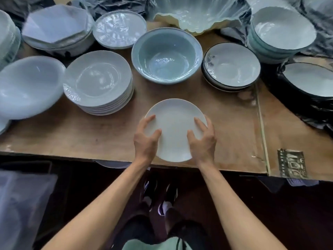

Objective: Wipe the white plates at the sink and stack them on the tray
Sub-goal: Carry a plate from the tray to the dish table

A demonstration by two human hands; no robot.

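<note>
While gripped, plate (175,130) between hands (175,139)

surface: brown wooden table (225,134), worn near edge | below: dark floor (270,204) | light: soft, cool daylight glare

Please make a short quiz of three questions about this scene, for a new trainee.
1. True or false: both hands grip the white plate.
2. Where is the stack of white plates relative to the held plate? A) far left of it B) far right of it C) under it
3. Fill in: the blue-grey bowl stands on the brown ____.

Key: 1 true: left hand and right hand hold opposite edges. 2 A. 3 table.
</note>
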